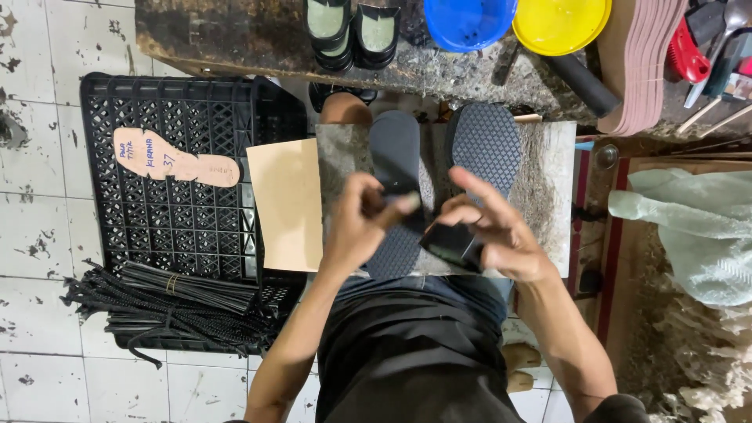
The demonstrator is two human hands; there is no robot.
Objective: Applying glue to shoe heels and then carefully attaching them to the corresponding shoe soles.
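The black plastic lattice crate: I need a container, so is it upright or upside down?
Upside down: the black plastic lattice crate shows its flat base upward, carrying a paper insole template.

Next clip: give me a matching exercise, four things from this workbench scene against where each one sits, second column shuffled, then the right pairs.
Things:
1. paper insole pattern
2. yellow bowl
3. bundle of black straps
4. small dark block

Places:
A. in the right hand
B. at the near edge of the black crate
C. flat on top of the black crate
D. at the back of the bench, right of the blue bowl

Pairs: 1-C, 2-D, 3-B, 4-A
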